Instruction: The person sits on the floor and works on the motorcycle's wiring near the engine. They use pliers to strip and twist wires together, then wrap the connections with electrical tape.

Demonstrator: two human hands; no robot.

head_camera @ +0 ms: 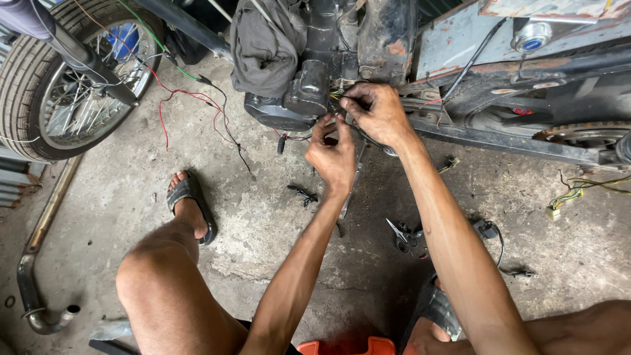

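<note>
Both hands at the motorcycle engine, far centre. Left hand fingers pinched together on thin wires just below the engine; right hand fingers closed on the same wires, touching the frame. Grey rag hangs over the engine's left. Scissors on the concrete floor near right. Front wheel far left, exhaust pipe near left. Red wires trail between.

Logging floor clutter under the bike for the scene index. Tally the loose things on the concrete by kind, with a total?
Scissors: 1
Exhaust pipe: 1
Black connector plugs with leads: 3 ()
Yellow-green wire bundle with white plug: 1
Total: 6
Both hands, left hand and right hand, are up at the engine wiring, touching none of these.
</note>
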